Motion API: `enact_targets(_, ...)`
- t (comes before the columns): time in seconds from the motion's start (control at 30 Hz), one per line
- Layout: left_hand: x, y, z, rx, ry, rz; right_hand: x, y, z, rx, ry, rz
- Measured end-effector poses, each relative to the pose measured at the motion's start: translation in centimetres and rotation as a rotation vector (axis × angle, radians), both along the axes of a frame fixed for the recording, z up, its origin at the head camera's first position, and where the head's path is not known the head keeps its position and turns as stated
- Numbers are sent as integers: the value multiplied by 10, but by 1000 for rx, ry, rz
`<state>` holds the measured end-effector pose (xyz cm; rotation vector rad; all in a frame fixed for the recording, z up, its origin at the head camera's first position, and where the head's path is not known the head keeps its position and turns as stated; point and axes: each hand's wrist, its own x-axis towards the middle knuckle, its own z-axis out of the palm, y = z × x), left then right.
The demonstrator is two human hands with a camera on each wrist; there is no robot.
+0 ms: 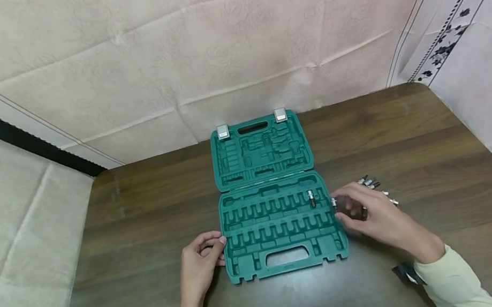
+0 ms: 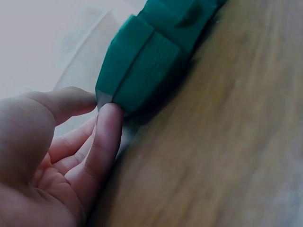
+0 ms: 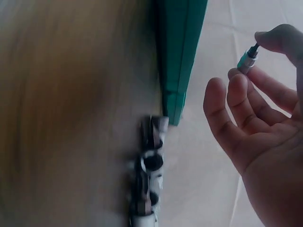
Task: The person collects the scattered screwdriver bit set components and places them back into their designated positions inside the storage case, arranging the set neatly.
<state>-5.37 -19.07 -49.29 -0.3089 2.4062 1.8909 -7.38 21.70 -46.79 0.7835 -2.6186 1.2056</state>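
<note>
A green plastic tool case [image 1: 285, 244] lies unfolded on the table, its molded slots facing up. My left hand [image 1: 200, 261] pinches the case's left side edge between thumb and index finger, as the left wrist view shows close up. Just off the right edge of the case, my right hand [image 1: 375, 213] holds a bit socket [image 3: 247, 61], silver with a dark tip, between thumb and index finger. Another bit socket [image 1: 311, 198] sits in a slot at the right end of the upper row. Several loose sockets [image 3: 151, 163] lie on the table beyond the right hand, partly hidden by it.
The case's lid [image 1: 260, 151] leans back toward the far edge, with two metal latches [image 1: 280, 114] on top. Pale patterned cloth [image 1: 227, 42] hangs behind the brown wooden table [image 1: 142, 236] and along both sides.
</note>
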Motion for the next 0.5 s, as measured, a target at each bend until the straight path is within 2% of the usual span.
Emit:
enact_targets(0.3, -1, 0, 1, -16, -19, -2, -2, -8, -4, 9, 5, 39)
enact_targets(0.5, -1, 0, 0, -24, -21, -8, 2, -17, -5, 48, -31, 64)
